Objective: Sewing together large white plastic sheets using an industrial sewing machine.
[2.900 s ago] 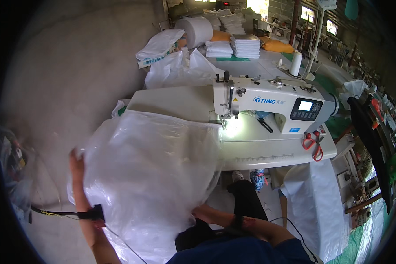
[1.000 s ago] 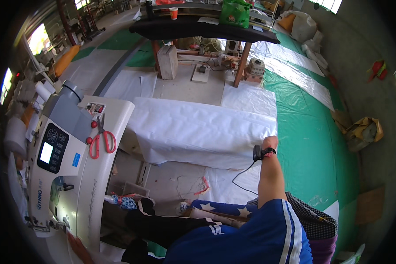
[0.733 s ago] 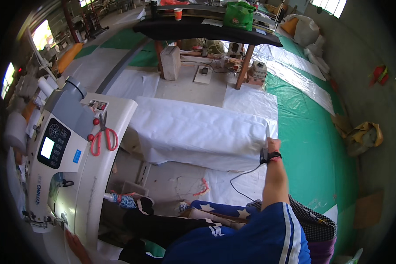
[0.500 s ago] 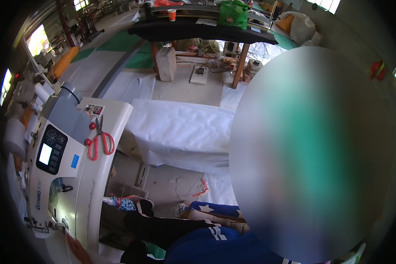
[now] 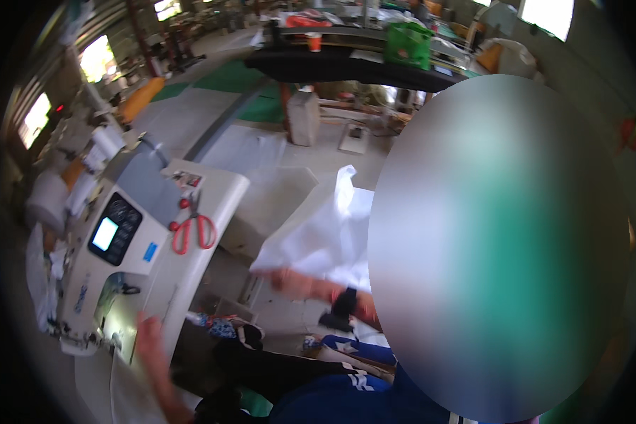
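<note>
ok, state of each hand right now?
Left hand: looks open, beside the sewing machine; motion-blurred.
Right hand: closed on the white sheet's edge.

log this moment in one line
left hand: by sewing machine | right hand: at white sheet edge, grip blurred | red-handled scissors: on table

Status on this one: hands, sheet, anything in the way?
Left hand near sewing machine. Right hand at corner of white sheet, grip unclear. Red-handled scissors on machine table. Picture's right side blurred out.
</note>
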The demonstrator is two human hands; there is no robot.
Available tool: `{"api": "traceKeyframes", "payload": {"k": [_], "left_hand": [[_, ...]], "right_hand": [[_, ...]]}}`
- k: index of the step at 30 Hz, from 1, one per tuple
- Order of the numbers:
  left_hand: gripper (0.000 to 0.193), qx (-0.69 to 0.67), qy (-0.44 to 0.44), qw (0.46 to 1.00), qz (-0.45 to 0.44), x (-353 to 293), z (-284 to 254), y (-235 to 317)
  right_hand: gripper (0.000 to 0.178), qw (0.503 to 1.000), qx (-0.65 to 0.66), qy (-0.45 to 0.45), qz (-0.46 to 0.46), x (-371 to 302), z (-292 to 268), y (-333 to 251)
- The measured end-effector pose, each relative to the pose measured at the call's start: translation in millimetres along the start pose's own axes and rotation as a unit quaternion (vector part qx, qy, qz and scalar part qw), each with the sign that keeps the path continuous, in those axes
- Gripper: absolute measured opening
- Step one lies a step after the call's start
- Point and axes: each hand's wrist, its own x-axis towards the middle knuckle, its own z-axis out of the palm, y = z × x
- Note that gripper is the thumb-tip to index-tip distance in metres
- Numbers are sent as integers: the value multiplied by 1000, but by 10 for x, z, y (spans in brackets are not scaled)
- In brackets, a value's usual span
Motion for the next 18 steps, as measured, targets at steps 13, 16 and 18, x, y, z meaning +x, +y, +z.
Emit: {"api": "traceKeyframes", "payload": {"k": [13,16,18], "left_hand": [[32,-362,-171,889,-225,-150,756,915],[46,-346,-232,900,-132,-522,694,1000],[53,-293,-278,914,-31,-761,734,1064]], "right_hand": [[94,695,348,-195,598,-167,-1696,2440],[78,539,487,-283,626,-453,-1524,1910],[77,533,501,-305,610,-613,-1325,1724]]}}
